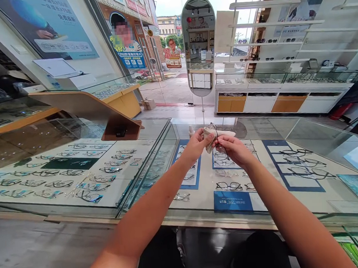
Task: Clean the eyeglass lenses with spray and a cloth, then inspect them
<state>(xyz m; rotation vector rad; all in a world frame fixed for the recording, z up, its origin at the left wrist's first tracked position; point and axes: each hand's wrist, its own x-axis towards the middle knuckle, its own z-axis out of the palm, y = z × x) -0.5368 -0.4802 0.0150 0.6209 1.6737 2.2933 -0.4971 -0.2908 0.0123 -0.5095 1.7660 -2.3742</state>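
Over the glass counter (199,214), both hands are raised close together in the head view. My left hand (201,140) pinches a cream cleaning cloth (209,136), which is folded against a pair of eyeglasses (212,126). The fingers of my right hand (231,147) are closed on the thin dark frame of the same eyeglasses, and part of it hangs below them. Fingers and cloth hide most of the lenses. Just behind my left hand, a small white bottle (191,130) stands on the counter top.
Rows of eyeglasses (228,186) lie under the glass, beside a blue card (233,201). A second display case (64,199) adjoins on the left, with a wooden panel (88,111) slanting over it. Beyond the counter stand an oval mirror (200,46) and a white display cabinet (259,103).
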